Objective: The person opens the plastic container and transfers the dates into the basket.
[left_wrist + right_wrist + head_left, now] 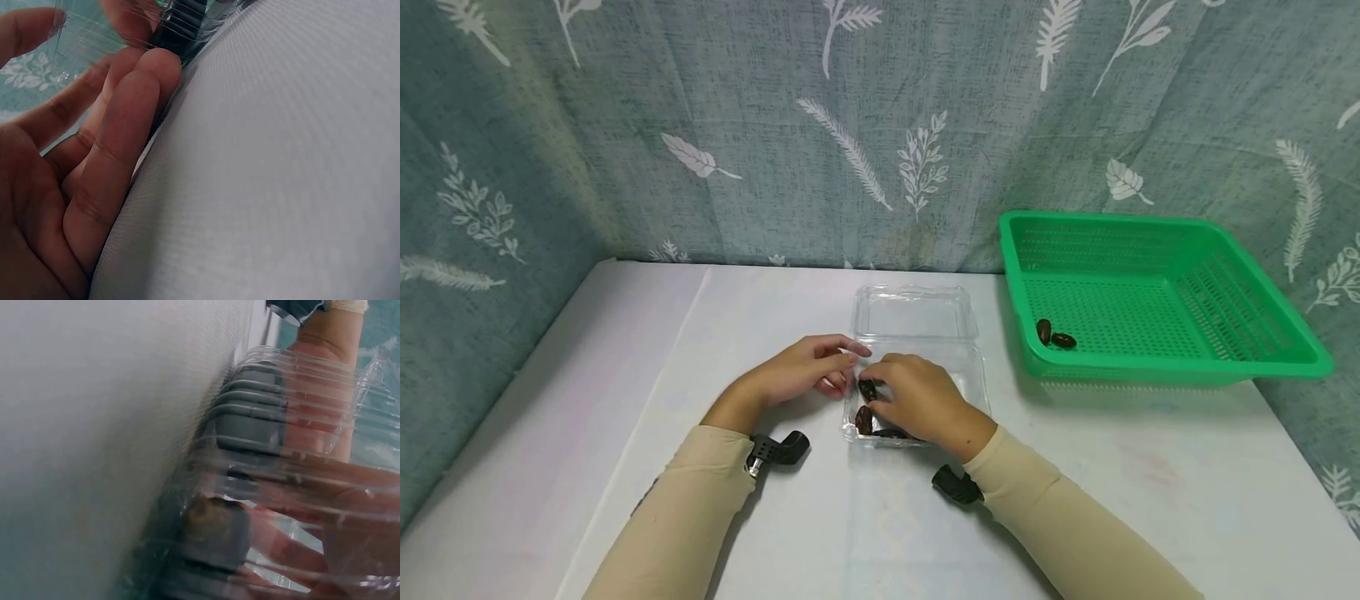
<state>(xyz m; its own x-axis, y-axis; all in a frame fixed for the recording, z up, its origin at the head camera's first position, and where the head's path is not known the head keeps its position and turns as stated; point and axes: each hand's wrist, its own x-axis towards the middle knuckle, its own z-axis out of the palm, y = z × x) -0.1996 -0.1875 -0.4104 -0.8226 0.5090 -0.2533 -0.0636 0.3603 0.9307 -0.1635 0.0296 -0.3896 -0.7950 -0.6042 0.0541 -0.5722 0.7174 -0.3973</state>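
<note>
A clear plastic clamshell box (966, 379) lies with its lid (917, 314) folded back on the white table. Inside, along the left and near sides, are several dark brown dates (864, 421). My right hand (921, 398) reaches into the box and pinches a date (868, 390) between thumb and fingers, near the left wall. At the box's left side, my left hand (805, 367) has its fingers loosely bent, with fingertips (161, 65) right at the plastic wall. In the right wrist view, dates (215, 531) show through the ribbed wall.
A green plastic basket (1180, 371) stands at the back right, with two dates (1063, 340) in its near left corner. A patterned grey-green cloth (760, 167) hangs behind the table and at its sides. Black wrist cameras (786, 448) sit below both wrists.
</note>
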